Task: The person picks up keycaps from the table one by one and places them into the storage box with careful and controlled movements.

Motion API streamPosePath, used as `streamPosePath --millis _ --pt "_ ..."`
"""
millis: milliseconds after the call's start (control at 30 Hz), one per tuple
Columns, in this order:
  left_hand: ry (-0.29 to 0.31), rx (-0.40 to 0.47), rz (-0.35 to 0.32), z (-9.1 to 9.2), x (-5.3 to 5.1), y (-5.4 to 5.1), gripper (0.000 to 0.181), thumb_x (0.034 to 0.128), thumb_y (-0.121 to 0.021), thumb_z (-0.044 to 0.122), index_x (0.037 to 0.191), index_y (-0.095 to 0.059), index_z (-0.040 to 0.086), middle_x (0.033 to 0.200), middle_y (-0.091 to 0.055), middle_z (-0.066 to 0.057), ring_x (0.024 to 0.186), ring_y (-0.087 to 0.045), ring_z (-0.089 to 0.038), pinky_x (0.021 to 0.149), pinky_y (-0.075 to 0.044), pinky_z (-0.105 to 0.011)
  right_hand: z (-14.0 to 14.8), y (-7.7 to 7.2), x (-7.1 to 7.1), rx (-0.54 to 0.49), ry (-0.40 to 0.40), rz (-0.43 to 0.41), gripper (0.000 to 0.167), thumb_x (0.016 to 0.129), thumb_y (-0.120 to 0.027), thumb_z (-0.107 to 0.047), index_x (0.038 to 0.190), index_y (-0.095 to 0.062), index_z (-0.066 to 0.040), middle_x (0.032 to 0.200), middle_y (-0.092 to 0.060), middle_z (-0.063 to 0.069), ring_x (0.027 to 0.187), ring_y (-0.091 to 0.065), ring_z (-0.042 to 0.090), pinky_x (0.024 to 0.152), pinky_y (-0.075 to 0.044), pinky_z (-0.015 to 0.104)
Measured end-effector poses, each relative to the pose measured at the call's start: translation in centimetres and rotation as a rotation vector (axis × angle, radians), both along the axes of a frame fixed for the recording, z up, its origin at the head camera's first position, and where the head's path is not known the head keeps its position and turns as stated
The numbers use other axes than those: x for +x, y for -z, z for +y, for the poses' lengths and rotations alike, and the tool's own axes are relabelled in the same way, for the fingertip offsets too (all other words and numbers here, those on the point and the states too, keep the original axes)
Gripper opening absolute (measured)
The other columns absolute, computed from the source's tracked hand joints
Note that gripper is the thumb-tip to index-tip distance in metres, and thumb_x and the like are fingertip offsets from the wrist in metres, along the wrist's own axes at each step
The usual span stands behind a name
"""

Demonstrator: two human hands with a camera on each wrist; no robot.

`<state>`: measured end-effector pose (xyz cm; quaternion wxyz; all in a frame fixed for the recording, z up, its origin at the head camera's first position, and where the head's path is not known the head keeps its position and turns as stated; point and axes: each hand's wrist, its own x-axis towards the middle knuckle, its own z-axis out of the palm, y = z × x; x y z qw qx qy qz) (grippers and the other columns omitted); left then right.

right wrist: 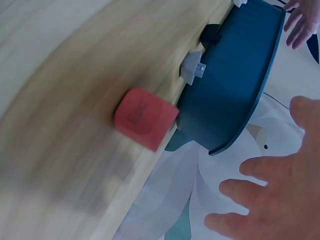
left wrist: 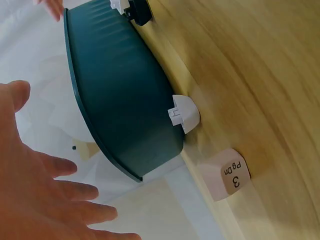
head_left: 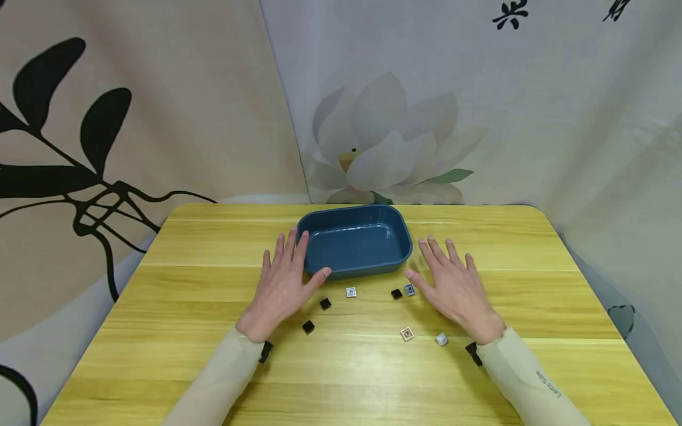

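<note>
Keycaps (head_left: 351, 292) lie scattered on the counter (head_left: 160, 355), before the blue tray (head_left: 357, 273). The left hand (head_left: 285, 287), at the tray's left end, and the right hand (head_left: 455, 290), near its right end, are apart, fingers spread.

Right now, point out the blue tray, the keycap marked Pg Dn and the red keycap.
Blue tray (head_left: 353, 245): head view, on its bare inner floor.
Keycap marked Pg Dn (left wrist: 230, 175): left wrist view, on its lettered face.
Red keycap (right wrist: 145, 119): right wrist view, middle of its visible surface.
</note>
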<state>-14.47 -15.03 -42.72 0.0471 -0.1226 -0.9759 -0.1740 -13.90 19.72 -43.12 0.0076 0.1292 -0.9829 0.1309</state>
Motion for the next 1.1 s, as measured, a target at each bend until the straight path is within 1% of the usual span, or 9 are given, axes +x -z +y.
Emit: streamPosePath --millis 167,233,400,467,600,767,900,1100 --pt "-0.007 0.004 -0.005 -0.2 -0.7 -0.1 0.098 0.0989 -0.044 0.073 0.166 -0.02 0.006 0.172 -0.011 -0.02 0.157 -0.007 -0.045 0.116 -0.014 -0.075 -0.1 0.1 -0.2 -0.008 -0.031 0.006 0.083 0.105 -0.031 -0.068 0.165 -0.026 -0.012 0.17 -0.024 0.011 0.155 -0.015 0.046 0.115 -0.015 0.076" --pt "-0.015 0.004 -0.024 -0.3 -1.0 0.0 0.098 0.0988 -0.044 0.073 0.166 -0.019 0.006 0.172 -0.01 -0.02 0.157 -0.007 -0.045 0.116 -0.014 -0.075 -0.2 0.2 -0.2 -0.014 -0.044 0.004 0.082 0.105 -0.032 -0.067 0.165 -0.027 -0.011 0.17 -0.025 0.011 0.155 -0.016 0.045 0.114 -0.015 0.076" --pt "-0.028 0.002 -0.105 -0.4 -1.6 0.2 0.103 0.0978 -0.041 0.077 0.166 -0.014 0.004 0.172 -0.006 -0.02 0.157 -0.005 -0.045 0.115 -0.013 -0.075 -0.2 0.5 -0.3 -0.024 -0.073 -0.013 0.081 0.106 -0.034 -0.065 0.165 -0.026 -0.012 0.169 -0.025 0.009 0.155 -0.017 0.044 0.114 -0.016 0.076" --pt "-0.032 0.005 -0.127 -0.4 -1.8 0.3 0.104 0.0976 -0.04 0.077 0.166 -0.012 0.004 0.172 -0.005 -0.021 0.156 -0.006 -0.046 0.115 -0.013 -0.075 -0.2 0.6 -0.3 -0.024 -0.083 -0.021 0.081 0.106 -0.034 -0.065 0.165 -0.026 -0.011 0.169 -0.025 0.009 0.155 -0.017 0.043 0.114 -0.017 0.076" --pt "-0.041 0.01 -0.149 -0.1 -2.3 0.5 0.105 0.0983 -0.042 0.075 0.166 -0.009 0.001 0.172 -0.004 -0.021 0.156 -0.006 -0.046 0.115 -0.012 -0.076 -0.2 0.7 -0.4 -0.019 -0.093 -0.027 0.081 0.106 -0.035 -0.065 0.165 -0.027 -0.011 0.168 -0.028 0.01 0.156 -0.018 0.042 0.115 -0.018 0.075" --pt "-0.042 0.004 -0.179 0.2 -2.9 0.7 0.107 0.0991 -0.043 0.073 0.164 -0.006 -0.002 0.172 -0.004 -0.021 0.157 -0.006 -0.044 0.115 -0.01 -0.076 -0.2 0.6 -0.4 -0.007 -0.099 -0.003 0.079 0.106 -0.035 -0.065 0.164 -0.031 -0.011 0.167 -0.032 0.01 0.155 -0.02 0.043 0.114 -0.018 0.075" --pt "-0.034 0.008 -0.188 0.2 -3.1 0.9 0.108 0.0986 -0.041 0.075 0.164 -0.004 -0.003 0.172 -0.002 -0.02 0.158 -0.008 -0.041 0.116 -0.011 -0.076 -0.2 0.6 -0.1 0.012 -0.106 0.017 0.078 0.106 -0.035 -0.065 0.163 -0.034 -0.012 0.166 -0.033 0.009 0.155 -0.02 0.042 0.114 -0.019 0.075" --pt "-0.013 0.023 -0.181 0.4 -3.1 1.0 0.109 0.0978 -0.04 0.077 0.164 -0.005 -0.002 0.173 -0.001 -0.018 0.158 -0.008 -0.038 0.116 -0.011 -0.075 0.0 0.4 0.5 0.022 -0.106 0.032 0.077 0.106 -0.038 -0.063 0.162 -0.036 -0.011 0.165 -0.036 0.009 0.155 -0.021 0.042 0.113 -0.02 0.076"
